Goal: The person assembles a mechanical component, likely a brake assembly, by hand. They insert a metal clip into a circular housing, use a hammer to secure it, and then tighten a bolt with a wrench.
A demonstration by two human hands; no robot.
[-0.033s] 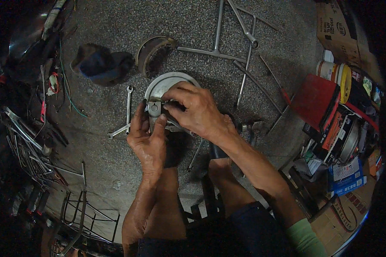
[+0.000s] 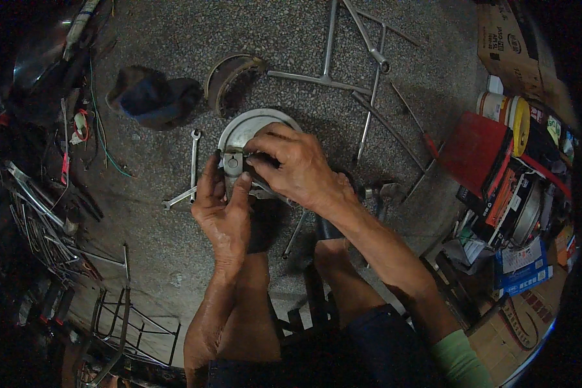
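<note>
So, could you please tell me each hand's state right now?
Left hand: closed, holding a small metal piece.
Right hand: curled beside that piece; whether it grips anything cannot be told.

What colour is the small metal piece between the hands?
Metal piece: silvery grey, best in the head view.

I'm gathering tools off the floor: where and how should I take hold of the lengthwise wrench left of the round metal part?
Probably mid-shaft, coming from the left. The wrench lies lengthwise, its slim, straight shaft bare there; its near end meets the other wrench, while the left hand and round metal part are on its right.
</note>
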